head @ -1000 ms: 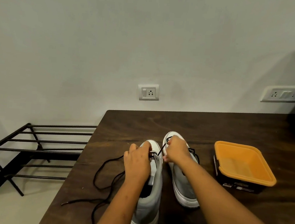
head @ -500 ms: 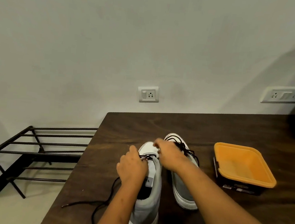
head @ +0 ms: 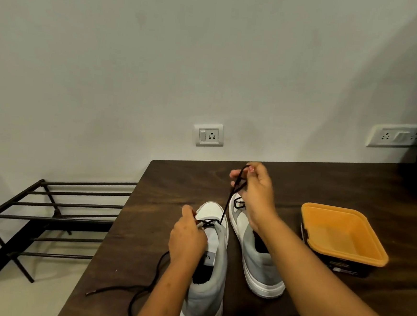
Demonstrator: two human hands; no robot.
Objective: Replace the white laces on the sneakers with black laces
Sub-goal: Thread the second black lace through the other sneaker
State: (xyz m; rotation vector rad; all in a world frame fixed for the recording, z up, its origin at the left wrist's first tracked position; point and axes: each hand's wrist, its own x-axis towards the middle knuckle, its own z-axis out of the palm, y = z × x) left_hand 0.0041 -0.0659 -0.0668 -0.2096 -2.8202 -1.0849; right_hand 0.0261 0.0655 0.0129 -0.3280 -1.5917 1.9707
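Over one sneaker [head: 209, 277], grips of left hand [head: 187, 236] and right hand [head: 258, 188] both pinch the black lace [head: 226, 206].

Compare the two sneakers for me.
The left sneaker sits nearer than the right sneaker. The left sneaker's lace runs taut up to the right hand, with the left hand at its eyelets; the right sneaker's lace lies flat. Both are grey and white, toes toward the wall.
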